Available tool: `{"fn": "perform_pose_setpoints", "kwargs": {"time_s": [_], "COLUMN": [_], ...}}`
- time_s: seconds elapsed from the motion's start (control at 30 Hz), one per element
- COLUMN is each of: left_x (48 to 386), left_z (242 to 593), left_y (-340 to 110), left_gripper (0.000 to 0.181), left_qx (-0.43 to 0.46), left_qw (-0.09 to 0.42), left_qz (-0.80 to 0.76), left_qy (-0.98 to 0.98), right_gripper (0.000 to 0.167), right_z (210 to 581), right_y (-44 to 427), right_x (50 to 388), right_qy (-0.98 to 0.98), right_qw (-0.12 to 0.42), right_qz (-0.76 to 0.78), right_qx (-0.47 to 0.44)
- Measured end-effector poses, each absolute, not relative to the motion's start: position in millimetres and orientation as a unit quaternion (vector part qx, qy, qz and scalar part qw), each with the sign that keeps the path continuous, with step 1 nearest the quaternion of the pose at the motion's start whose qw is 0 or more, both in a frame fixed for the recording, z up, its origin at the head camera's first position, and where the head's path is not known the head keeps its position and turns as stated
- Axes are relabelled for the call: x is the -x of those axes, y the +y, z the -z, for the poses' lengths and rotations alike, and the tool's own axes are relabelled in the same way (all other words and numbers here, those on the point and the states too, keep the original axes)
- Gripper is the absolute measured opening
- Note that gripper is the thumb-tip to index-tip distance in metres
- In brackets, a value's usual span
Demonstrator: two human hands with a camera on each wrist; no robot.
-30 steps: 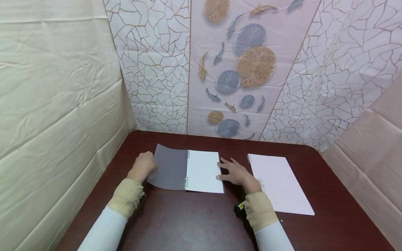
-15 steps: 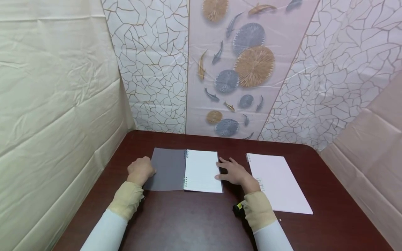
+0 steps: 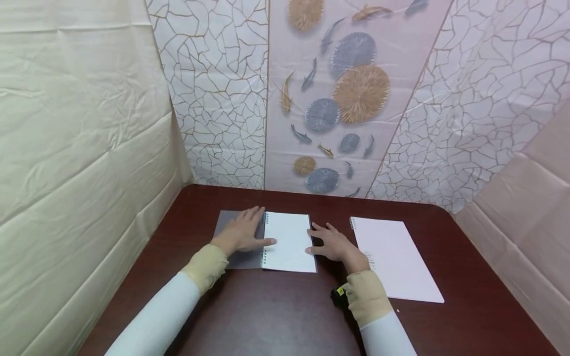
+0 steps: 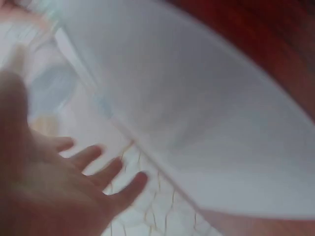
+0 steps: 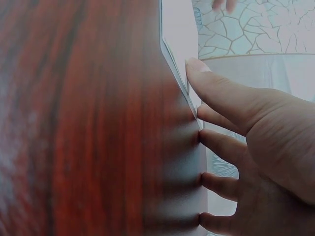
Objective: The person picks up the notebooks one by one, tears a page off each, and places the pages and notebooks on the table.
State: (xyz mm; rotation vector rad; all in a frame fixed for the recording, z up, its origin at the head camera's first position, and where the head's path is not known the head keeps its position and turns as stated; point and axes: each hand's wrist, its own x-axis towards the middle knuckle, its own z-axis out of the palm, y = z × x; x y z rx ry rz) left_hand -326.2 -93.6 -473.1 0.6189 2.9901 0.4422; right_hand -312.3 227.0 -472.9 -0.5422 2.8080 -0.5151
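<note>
In the head view a ring-bound notebook (image 3: 289,242) lies spread on the table, its grey cover (image 3: 226,222) flat to the left and a white page to the right. My left hand (image 3: 242,231), fingers spread, is over the cover and the rings, thumb reaching over the page's left edge; whether it touches cannot be told. The left wrist view shows this hand (image 4: 59,191) blurred beside the pale cover (image 4: 197,98). My right hand (image 3: 331,243) rests with spread fingers at the page's right edge. In the right wrist view its thumb and a finger touch the notebook's edge (image 5: 179,44).
A second ring-bound pad (image 3: 401,257) with a white sheet lies to the right, beyond my right hand. The dark red table (image 3: 276,316) ends at a patterned cloth wall (image 3: 222,99), with a cream cloth (image 3: 89,148) along the left side.
My left hand was closed at the cover's outer left edge; it has moved right across the cover, its fingers now spread. The cover has come down flat. My right hand has stayed in place.
</note>
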Motion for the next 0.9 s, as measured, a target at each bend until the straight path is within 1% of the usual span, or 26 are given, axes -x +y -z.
{"fn": "perform_pose_setpoints", "kwargs": {"time_s": [0.13, 0.27, 0.5, 0.63, 0.77, 0.9], "left_x": [329.4, 327.6, 325.7, 323.3, 324.0, 326.3], "left_z": [484.6, 489.8, 489.9, 489.5, 489.0, 487.1], "left_y": [-81.7, -78.5, -73.9, -69.1, -68.3, -66.9], "left_gripper": [0.122, 0.121, 0.117, 0.113, 0.112, 0.112], "left_qx": [-0.235, -0.236, -0.236, -0.239, -0.236, -0.235], "left_qw": [0.040, 0.047, 0.057, 0.070, 0.077, 0.076], "left_qz": [-0.073, -0.040, -0.041, -0.044, -0.041, -0.041], "left_qy": [0.969, 0.970, 0.969, 0.967, 0.968, 0.968], "right_gripper": [0.071, 0.071, 0.071, 0.070, 0.075, 0.080], "right_z": [475.2, 473.6, 468.9, 467.3, 465.3, 467.5], "right_y": [222.6, 219.7, 222.1, 219.4, 206.5, 196.4], "right_x": [312.7, 311.8, 310.8, 309.0, 315.1, 329.9], "right_qy": [0.959, 0.958, 0.961, 0.961, 0.957, 0.965], "right_qw": [0.123, 0.124, 0.117, 0.084, 0.047, 0.057], "right_qz": [0.175, 0.177, 0.166, 0.182, 0.214, 0.198], "right_qx": [0.187, 0.187, 0.187, 0.191, 0.188, 0.163]}}
